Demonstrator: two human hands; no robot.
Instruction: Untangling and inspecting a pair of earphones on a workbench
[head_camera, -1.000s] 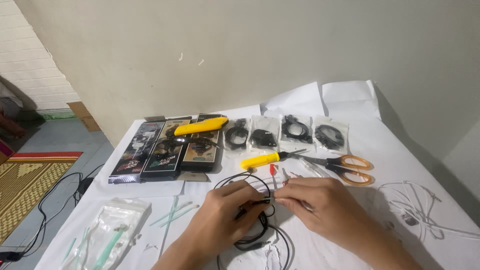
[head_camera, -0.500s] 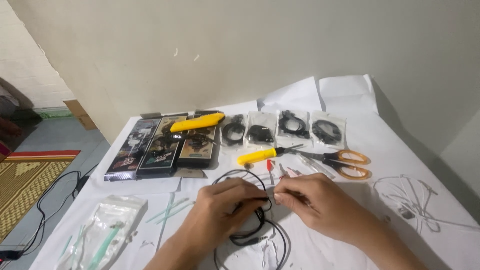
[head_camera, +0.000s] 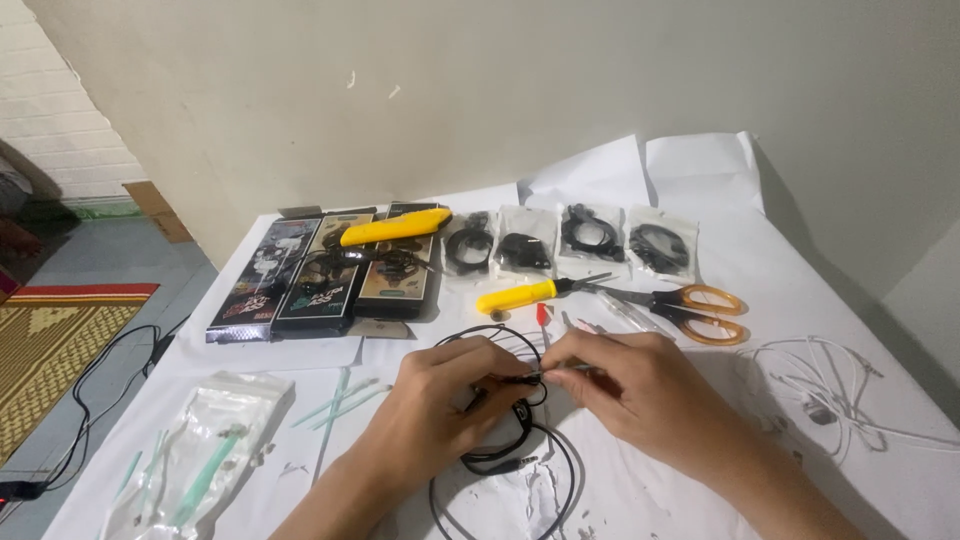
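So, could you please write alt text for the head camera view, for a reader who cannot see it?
Two bare hands, left hand and right hand, pinch a thin black cable together over a white-covered table. Behind them lie orange-handled scissors, a yellow-handled tool, bagged black cables and dark boxes.

1. Four clear bags of coiled black cable (head_camera: 590, 236) behind the orange-handled scissors (head_camera: 680, 303).
2. Three dark printed boxes (head_camera: 318, 270) left of the scissors.
3. Two yellow-handled tools (head_camera: 396, 226).
4. One pair of scissors.

A plain beige wall (head_camera: 600, 80) rises behind the white-covered table (head_camera: 800, 270), grey floor (head_camera: 120, 260) alongside.
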